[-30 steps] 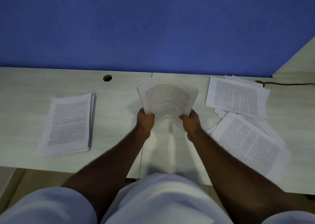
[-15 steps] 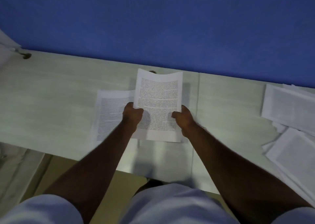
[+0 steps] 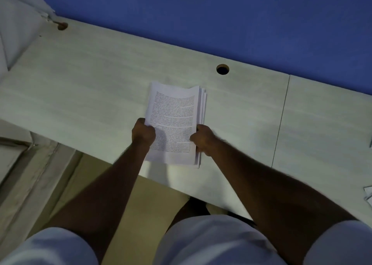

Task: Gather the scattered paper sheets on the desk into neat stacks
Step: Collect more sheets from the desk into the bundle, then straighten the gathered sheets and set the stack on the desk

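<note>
While gripping a stack between curled fingers, left hand and right hand at opposite edges, over desk.

Your head camera looks steeply down and forward, close over the pale desk, blue wall ahead.

Pale wood-grain desk with a round cable hole and a panel seam. Blue wall behind. Tan floor below. Dim lighting.
</note>
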